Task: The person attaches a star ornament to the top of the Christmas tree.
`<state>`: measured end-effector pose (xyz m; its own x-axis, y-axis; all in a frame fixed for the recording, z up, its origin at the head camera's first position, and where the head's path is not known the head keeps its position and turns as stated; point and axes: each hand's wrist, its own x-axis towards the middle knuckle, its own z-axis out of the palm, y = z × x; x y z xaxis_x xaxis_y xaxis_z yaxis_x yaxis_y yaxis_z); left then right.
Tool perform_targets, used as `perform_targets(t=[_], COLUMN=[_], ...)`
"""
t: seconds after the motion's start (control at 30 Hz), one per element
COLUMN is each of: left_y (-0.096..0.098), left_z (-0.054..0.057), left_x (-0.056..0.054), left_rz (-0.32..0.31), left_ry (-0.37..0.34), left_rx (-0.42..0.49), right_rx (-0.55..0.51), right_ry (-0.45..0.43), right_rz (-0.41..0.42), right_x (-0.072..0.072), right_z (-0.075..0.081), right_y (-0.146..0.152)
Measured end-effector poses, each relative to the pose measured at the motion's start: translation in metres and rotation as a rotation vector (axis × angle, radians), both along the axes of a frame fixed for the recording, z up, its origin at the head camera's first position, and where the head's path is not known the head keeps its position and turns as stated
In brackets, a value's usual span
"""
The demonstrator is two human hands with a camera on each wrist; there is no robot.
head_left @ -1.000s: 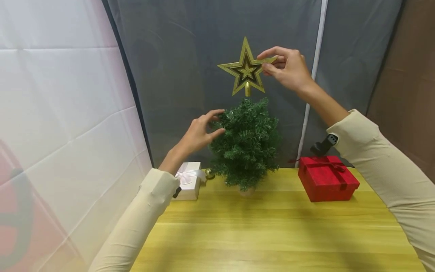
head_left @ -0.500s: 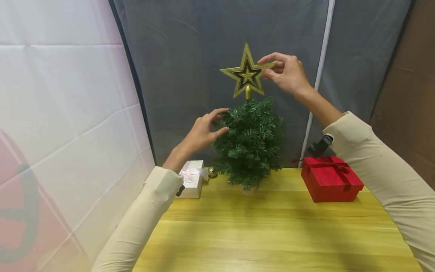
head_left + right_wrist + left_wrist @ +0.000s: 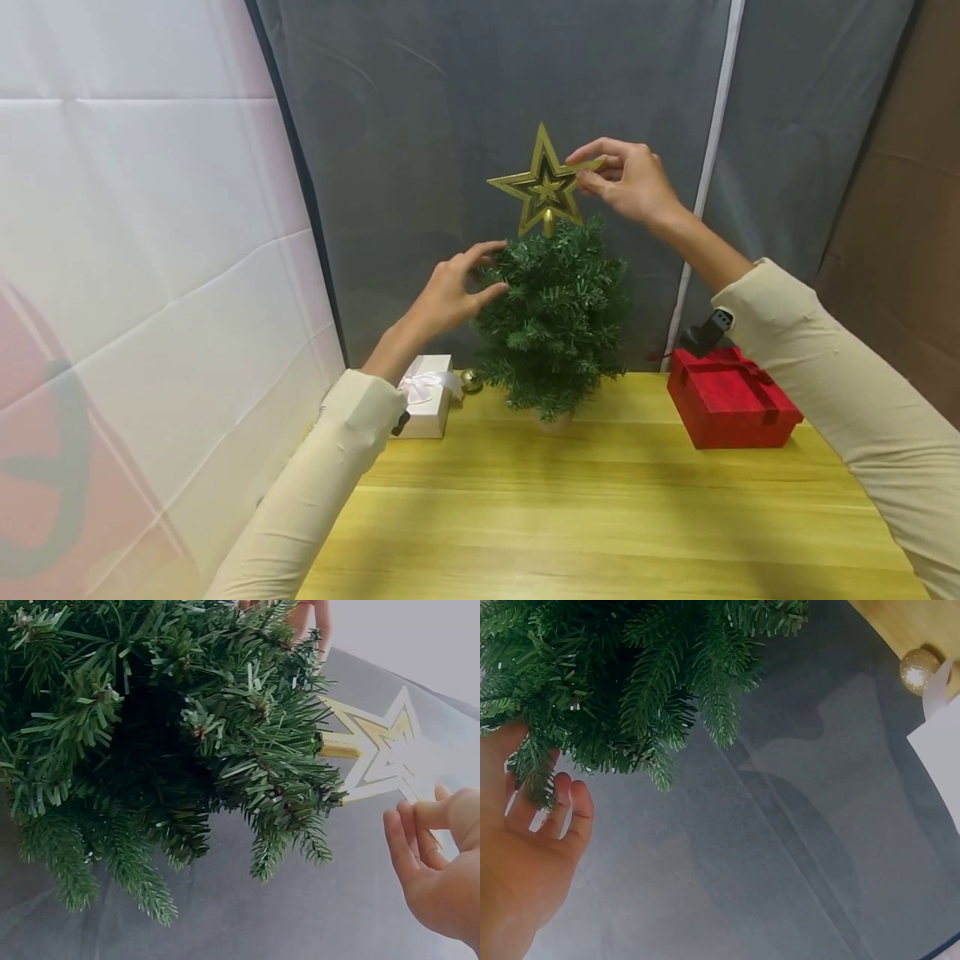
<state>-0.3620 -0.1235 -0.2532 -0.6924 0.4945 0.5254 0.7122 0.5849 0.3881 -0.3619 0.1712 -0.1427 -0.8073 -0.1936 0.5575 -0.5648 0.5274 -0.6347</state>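
A gold star tree topper (image 3: 548, 190) stands upright at the crown of a small green artificial Christmas tree (image 3: 555, 317). My right hand (image 3: 628, 179) pinches the star's right point between thumb and fingers. In the right wrist view, the topper's gold tube (image 3: 340, 745) meets the top branches, and its lower end is hidden among the needles. My left hand (image 3: 453, 287) is at the tree's upper left side, thumb and index finger spread apart. Seen from the left wrist, that hand's loosely bent fingers (image 3: 579, 814) lie against a branch; some fingertips are hidden by needles.
A white gift box (image 3: 427, 408) with a pale ribbon and a gold bauble (image 3: 471, 381) lie left of the tree. To the right sits a red gift box (image 3: 735, 404). The wooden table (image 3: 600, 517) extends in front, with grey fabric (image 3: 420, 150) behind.
My right hand has lowered the star, so its tube, first above the tree, now reaches the top branches. The left hand has stayed at the tree's side.
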Motion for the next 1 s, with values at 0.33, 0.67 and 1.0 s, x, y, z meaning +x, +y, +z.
perform_targets(t=[0.33, 0.67, 1.0], left_y=[0.003, 0.003, -0.002], left_z=[-0.001, -0.004, -0.003], left_x=[-0.003, -0.008, -0.011], left_rz=[-0.004, -0.018, -0.002], left_ry=[0.016, 0.032, 0.032], left_rx=[-0.011, -0.017, -0.02], right_rx=[-0.028, 0.024, 0.07], right_ry=[-0.063, -0.047, 0.005], right_rz=[0.055, 0.03, -0.014], right_x=[0.001, 0.005, 0.018], right_z=[-0.002, 0.003, 0.006], right_y=[0.007, 0.021, 0.044])
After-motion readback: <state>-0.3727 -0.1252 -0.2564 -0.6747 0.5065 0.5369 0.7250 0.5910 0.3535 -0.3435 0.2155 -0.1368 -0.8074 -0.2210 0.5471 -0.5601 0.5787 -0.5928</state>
